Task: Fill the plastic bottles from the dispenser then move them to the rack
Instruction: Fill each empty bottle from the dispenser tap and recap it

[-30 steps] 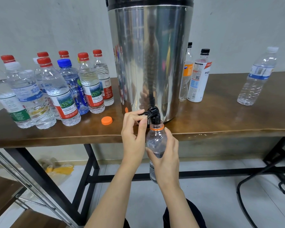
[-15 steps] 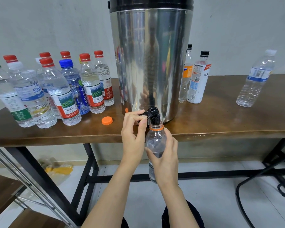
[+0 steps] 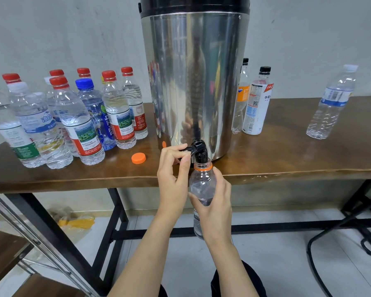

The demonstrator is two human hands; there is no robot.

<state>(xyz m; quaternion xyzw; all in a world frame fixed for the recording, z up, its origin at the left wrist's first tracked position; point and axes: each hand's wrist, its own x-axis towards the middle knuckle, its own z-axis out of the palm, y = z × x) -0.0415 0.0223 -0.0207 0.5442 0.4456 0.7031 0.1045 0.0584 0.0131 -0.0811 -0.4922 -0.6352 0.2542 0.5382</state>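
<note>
A tall steel dispenser (image 3: 193, 82) stands on the brown table (image 3: 287, 159), its black tap (image 3: 198, 150) over the front edge. My right hand (image 3: 214, 202) grips a clear bottle (image 3: 201, 183) with an orange neck ring, held upright with its mouth under the tap. My left hand (image 3: 174, 174) pinches the tap's lever with curled fingers. The bottle's orange cap (image 3: 138, 158) lies on the table to the left of the tap. The water level in the bottle is hard to read.
Several capped water bottles (image 3: 77, 123) crowd the table's left side. Two black-capped bottles (image 3: 256, 101) stand right of the dispenser, and a clear one (image 3: 330, 103) farther right. A metal rack with wooden shelves (image 3: 13, 243) is at lower left; black chair legs (image 3: 351, 239) at lower right.
The view has drifted slightly; both hands, the bottle and the tap lever stay as they were.
</note>
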